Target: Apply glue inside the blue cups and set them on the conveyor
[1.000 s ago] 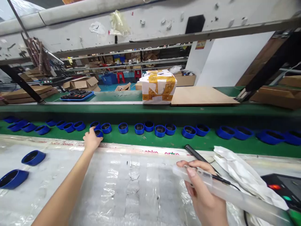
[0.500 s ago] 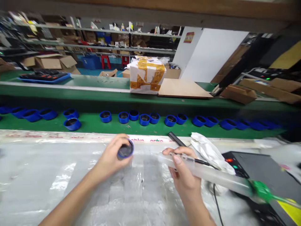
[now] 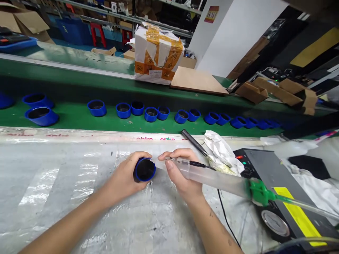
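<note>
Two long surfaces fill the frame: my tabletop (image 3: 66, 197), wrapped in wrinkled clear plastic, across the lower half, and a green conveyor belt (image 3: 79, 123) running left to right above it. On the far side of the belt, upper middle, sits a white box (image 3: 156, 56) patched with yellow tape, with a flat cardboard sheet (image 3: 197, 80) just beside it on the right. A dark control unit (image 3: 270, 183) with a yellow stripe and small red and green lights occupies the lower right. A row of blue caps (image 3: 150, 114) stands open side up along the belt, from far left to right of center. Crumpled white paper (image 3: 221, 151) lies right of center at the tabletop's far edge. My right hand (image 3: 180, 173), center frame, grips a clear syringe-like dispenser (image 3: 212, 176) whose barrel slants toward the lower right, ending in a green fitting. My left hand (image 3: 127, 178), just left of it, is closed around one blue cap (image 3: 144, 170), tilted on its side, its dark opening facing me. The dispenser's tip sits just beside the cap's rim.
</note>
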`<state>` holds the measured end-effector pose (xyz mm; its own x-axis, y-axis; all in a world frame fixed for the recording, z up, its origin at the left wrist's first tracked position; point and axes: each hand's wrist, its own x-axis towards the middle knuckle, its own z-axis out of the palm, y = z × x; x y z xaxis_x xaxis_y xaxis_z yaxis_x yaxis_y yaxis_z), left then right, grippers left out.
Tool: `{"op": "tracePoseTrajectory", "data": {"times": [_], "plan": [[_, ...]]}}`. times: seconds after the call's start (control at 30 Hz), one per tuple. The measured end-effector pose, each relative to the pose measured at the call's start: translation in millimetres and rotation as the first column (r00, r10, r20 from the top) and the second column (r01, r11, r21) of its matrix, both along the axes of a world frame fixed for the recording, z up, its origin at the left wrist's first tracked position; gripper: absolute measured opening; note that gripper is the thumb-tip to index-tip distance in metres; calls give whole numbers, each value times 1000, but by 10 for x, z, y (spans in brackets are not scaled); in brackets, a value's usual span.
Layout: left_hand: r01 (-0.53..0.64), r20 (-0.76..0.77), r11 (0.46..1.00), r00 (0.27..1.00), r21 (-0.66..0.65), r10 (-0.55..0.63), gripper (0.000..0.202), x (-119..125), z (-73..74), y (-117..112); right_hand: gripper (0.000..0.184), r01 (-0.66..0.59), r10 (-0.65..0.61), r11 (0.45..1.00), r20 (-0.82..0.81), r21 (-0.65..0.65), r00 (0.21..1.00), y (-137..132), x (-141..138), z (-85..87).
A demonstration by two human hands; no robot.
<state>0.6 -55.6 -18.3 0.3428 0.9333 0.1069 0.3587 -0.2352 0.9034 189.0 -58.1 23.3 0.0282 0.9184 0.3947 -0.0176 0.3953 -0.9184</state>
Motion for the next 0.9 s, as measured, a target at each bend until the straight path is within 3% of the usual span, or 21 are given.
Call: {"op": "tracePoseTrajectory", "data": {"times": [0.9], "plan": [[-4, -57, 998, 998, 66, 8, 57, -41, -8, -21, 11, 14, -19, 999, 112, 45, 994, -52, 49, 3]]}}
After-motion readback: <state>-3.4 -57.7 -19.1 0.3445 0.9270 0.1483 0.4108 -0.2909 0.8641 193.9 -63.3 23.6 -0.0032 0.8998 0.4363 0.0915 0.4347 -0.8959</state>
